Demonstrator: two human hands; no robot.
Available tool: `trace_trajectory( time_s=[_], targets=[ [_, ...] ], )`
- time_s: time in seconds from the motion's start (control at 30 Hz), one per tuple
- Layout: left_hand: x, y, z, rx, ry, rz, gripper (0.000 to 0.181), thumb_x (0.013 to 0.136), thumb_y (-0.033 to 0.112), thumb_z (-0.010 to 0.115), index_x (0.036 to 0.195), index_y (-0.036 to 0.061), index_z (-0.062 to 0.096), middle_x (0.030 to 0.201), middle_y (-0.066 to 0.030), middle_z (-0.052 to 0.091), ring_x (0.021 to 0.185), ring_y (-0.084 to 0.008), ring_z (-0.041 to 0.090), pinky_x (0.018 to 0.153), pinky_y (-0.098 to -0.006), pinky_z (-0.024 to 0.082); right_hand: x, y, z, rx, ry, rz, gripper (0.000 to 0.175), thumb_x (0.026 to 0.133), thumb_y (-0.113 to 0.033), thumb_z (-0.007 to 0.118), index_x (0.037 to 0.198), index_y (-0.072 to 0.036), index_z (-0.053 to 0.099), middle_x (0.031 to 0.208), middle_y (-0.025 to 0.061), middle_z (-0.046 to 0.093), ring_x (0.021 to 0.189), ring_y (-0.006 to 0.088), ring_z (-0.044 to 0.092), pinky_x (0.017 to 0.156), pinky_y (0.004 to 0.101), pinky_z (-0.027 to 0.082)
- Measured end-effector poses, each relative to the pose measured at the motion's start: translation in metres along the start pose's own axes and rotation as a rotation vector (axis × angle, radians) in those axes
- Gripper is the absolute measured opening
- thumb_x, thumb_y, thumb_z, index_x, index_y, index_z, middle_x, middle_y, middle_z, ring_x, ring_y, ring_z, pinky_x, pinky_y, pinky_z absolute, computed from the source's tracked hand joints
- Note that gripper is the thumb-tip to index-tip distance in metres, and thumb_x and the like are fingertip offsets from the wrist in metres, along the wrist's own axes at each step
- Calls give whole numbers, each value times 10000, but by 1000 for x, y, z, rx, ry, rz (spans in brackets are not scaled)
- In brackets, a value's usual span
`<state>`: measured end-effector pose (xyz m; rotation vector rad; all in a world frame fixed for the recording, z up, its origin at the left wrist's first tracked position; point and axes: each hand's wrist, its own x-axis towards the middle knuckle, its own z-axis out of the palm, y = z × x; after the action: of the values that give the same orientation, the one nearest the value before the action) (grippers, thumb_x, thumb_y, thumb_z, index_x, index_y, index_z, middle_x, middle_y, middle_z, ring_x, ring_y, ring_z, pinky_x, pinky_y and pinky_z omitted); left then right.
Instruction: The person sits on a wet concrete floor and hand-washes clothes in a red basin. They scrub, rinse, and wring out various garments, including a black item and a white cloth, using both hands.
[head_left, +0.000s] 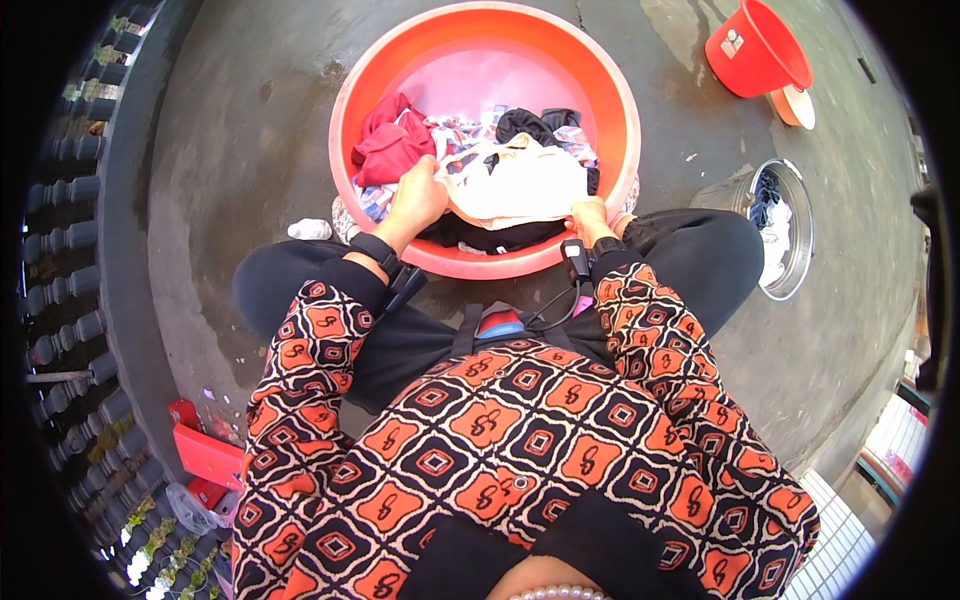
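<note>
A large red plastic basin (480, 268) stands on the floor before me, with soapy-looking water (487, 71) in its far part. My left hand (420, 196) grips the left end of a white garment (525, 184), and my right hand (589, 217) grips its lower right edge near the rim. The garment is spread between both hands over the pile. A crimson cloth (394, 146) lies left of it. Plaid fabric (461, 133) and a bunched black cloth (523, 126) show behind it, and more black cloth (502, 234) lies below its near edge.
A metal bucket (804, 232) holding dark and white cloth lies or leans on the right. Farther off are a red bucket (750, 56) and a small orange basin (787, 111). A white object (309, 229) rests beside my left knee. A balustrade (64, 240) runs along the left.
</note>
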<state>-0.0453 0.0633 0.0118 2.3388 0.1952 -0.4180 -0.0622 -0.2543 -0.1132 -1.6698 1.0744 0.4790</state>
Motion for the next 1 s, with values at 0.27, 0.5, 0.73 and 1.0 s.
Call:
trace_trajectory(
  time_s=[0.27,0.5,0.73,1.0],
  targets=[
    [-22,65,88,-275,-310,590,575,810,97,619,1358,2,470,1306,-254,530,1239,-388,506,1054,-412,399,-12,-2,-1,-107,7,-71,223,857,-103,524,998,14,651,839,142,689,695,272,667,572,375,542],
    [-26,16,102,-18,-173,234,382,849,157,608,1204,18,603,1283,-211,536,1230,-373,491,1045,-423,407,-20,-51,-3,-657,453,-708,368,792,-150,644,1105,36,592,1185,238,574,1159,381,516,990,443,420],
    [-33,-5,98,-69,-225,53,230,845,142,597,1053,58,649,1117,-216,576,926,-340,636,857,-392,510,-26,-76,76,-872,-96,-1049,657,777,-175,744,1357,-50,460,1428,108,436,1303,334,398,1075,478,342],
    [-32,-74,47,-253,458,-377,211,872,204,556,839,9,629,859,-224,661,837,-394,650,755,-445,500,-20,-79,119,-1257,-242,-1059,679,750,-261,778,1359,-171,492,1251,86,578,1148,318,490,956,523,356]
  ],
)
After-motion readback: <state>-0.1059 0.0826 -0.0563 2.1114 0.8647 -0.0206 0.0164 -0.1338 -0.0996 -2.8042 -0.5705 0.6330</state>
